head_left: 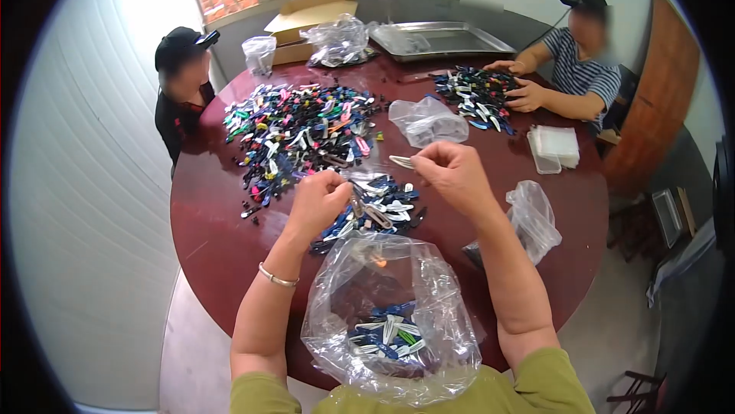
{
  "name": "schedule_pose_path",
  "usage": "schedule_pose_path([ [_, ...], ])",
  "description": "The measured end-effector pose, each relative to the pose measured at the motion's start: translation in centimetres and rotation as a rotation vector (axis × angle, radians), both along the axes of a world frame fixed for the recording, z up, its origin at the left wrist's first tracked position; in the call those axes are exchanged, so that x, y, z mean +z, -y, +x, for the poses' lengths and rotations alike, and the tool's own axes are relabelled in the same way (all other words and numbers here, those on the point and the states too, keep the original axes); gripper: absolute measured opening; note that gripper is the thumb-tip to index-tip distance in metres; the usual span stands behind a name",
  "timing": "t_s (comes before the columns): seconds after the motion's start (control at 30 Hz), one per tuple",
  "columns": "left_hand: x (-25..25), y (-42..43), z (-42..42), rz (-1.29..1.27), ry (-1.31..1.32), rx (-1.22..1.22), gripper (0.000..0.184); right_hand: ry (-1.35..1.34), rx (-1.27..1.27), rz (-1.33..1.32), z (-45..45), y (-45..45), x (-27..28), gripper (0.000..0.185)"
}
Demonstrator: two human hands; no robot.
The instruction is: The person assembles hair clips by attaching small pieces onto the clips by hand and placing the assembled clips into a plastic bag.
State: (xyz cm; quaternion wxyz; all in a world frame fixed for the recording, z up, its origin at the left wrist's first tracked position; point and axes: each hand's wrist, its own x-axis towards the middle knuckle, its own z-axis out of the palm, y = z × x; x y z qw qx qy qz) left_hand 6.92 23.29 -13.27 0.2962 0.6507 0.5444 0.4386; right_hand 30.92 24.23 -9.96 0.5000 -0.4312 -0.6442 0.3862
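Note:
My right hand [457,176] is raised above the table, its thumb and fingers pinched on a white snap hair clip [401,161]. My left hand [318,203] is closed too, with a greyish hair clip [356,203] at its fingertips. Below both hands lies a small pile of mostly white and dark blue hair clips [394,203]. Close to my body, a clear plastic bag [436,284] stands open with white, blue and green hair clips [387,333] inside.
A large pile of mixed-colour clips [298,127] covers the far left of the round table [207,261]. Two people sit across; the right one's hands [524,96] touch another pile [475,96]. Plastic bags [429,121], a clear box [555,147] and a metal tray [448,37] surround these.

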Motion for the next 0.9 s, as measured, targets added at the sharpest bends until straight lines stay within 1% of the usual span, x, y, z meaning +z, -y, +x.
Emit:
schedule_pose_path([
  [0.1,0.3,-0.1,-0.2,-0.027,-0.074,-0.022,0.017,-0.002,0.028,0.009,0.1,1.9,2.7,0.016],
  [0.13,0.1,-0.2,-0.4,-0.014,-0.089,-0.024,0.018,0.004,0.048,0.011,0.0,3.0,4.0,0.013],
  [0.23,0.1,-0.2,-0.5,-0.059,0.007,-0.011,0.018,0.059,0.108,0.034,-0.1,6.7,7.3,0.01],
  [0.33,0.3,-0.2,-0.6,-0.055,-0.007,-0.008,0.018,0.105,0.326,0.176,0.6,8.5,8.1,0.01],
  [0.4,0.5,-0.1,-0.6,-0.06,-0.068,-0.007,0.017,0.064,0.325,0.098,0.3,8.5,8.0,0.01],
  [0.43,0.4,-0.1,-0.6,-0.056,-0.061,-0.009,0.018,0.042,0.321,0.059,0.0,8.4,8.0,0.011],
  [0.47,0.3,-0.1,-0.6,-0.051,-0.054,-0.011,0.019,0.066,0.236,0.024,-0.3,7.5,7.3,0.01],
  [0.57,0.4,0.0,-0.5,-0.023,-0.059,-0.023,0.02,0.262,0.07,0.124,-1.2,3.0,2.5,0.018],
  [0.63,0.7,0.2,-0.2,-0.022,-0.043,-0.044,0.018,0.455,0.045,0.19,-1.6,1.5,-0.3,0.03],
  [0.67,1.0,0.5,0.0,-0.035,-0.02,-0.059,0.016,0.439,0.057,0.15,-2.1,1.3,-1.2,0.036],
  [0.77,2.1,1.2,0.5,-0.072,0.023,-0.071,0.013,0.442,0.118,0.005,-3.0,1.5,-1.9,0.039],
  [0.8,2.4,1.4,0.7,-0.082,0.032,-0.071,0.013,0.475,0.115,-0.001,-3.1,1.5,-1.7,0.036],
  [0.9,2.9,1.7,0.9,-0.087,0.154,-0.162,0.012,0.29,0.202,-0.071,-3.3,2.0,-1.0,0.028],
])
